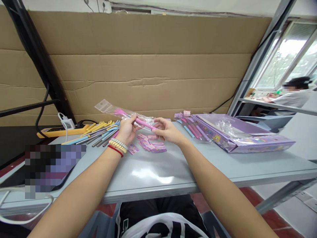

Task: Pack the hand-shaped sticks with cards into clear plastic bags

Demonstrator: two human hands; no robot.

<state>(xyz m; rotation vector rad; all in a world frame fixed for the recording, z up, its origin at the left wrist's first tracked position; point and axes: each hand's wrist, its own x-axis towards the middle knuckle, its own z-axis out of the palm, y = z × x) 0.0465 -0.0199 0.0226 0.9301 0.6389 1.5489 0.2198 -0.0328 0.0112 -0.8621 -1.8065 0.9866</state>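
Note:
A pink fork-like stick (146, 124) in a clear plastic bag (110, 107) is held above the grey table. My left hand (127, 130), with beaded bracelets at the wrist, is closed round its middle. My right hand (167, 130) pinches its lower right end. Small pink printed cards (151, 145) lie in a loose pile just below my hands. Left of my left hand is a heap of yellow, blue and pink sticks (100, 132) with metal shafts. Bagged blue, pink and purple sticks (194, 129) rest to the right of my right hand.
A purple box (237, 137) with clear plastic on top lies at the right of the table (173, 172). A blurred-out device (55, 168) and a white charger (67, 123) are at the left. Cardboard (153, 66) stands behind. Another person (294, 96) sits far right.

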